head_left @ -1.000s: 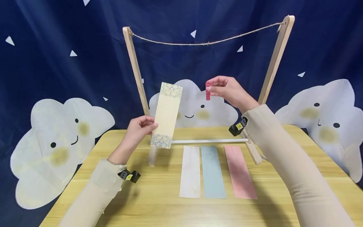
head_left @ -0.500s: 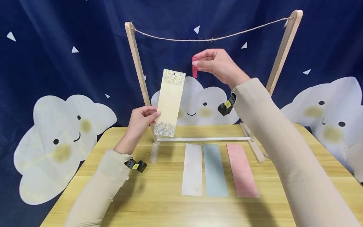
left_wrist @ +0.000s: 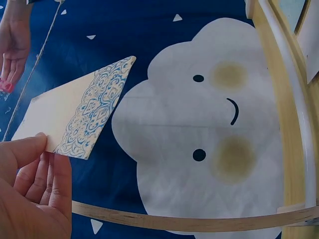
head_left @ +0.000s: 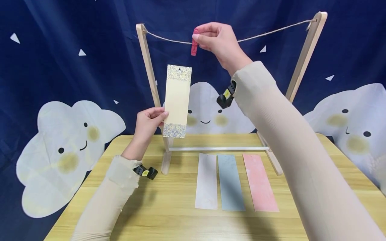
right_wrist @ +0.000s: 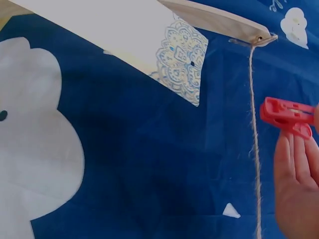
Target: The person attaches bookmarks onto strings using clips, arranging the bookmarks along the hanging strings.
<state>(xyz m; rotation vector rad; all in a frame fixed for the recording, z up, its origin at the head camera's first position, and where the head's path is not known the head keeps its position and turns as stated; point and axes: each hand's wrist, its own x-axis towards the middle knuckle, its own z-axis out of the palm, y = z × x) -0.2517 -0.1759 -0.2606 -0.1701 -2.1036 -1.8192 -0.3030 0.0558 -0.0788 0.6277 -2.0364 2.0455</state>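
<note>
Between thumb and fingers, my left hand [head_left: 147, 124] pinches the left edge of a cream bookmark [head_left: 178, 97] with blue lace patterns at both ends and a small hole at the top. The bookmark is upright, below the twine [head_left: 262, 34] and apart from it. My right hand [head_left: 221, 43] pinches a red clothespin [head_left: 194, 43] by one end, its other end pointing down, above and right of the bookmark. In the right wrist view the clothespin [right_wrist: 286, 112] sits close beside the twine [right_wrist: 254, 124], not clipped on it.
Two wooden posts [head_left: 306, 57] carry the sagging twine, and a white rod [head_left: 218, 148] joins them low down. On the table [head_left: 169, 214] lie white [head_left: 206, 180], blue [head_left: 230, 182] and pink [head_left: 260, 182] paper strips. Behind hangs a dark blue cloth [head_left: 75, 73] with clouds.
My right hand has risen and moved left with the clothespin, up to the twine's height. My left hand has lifted the bookmark and turned it more upright.
</note>
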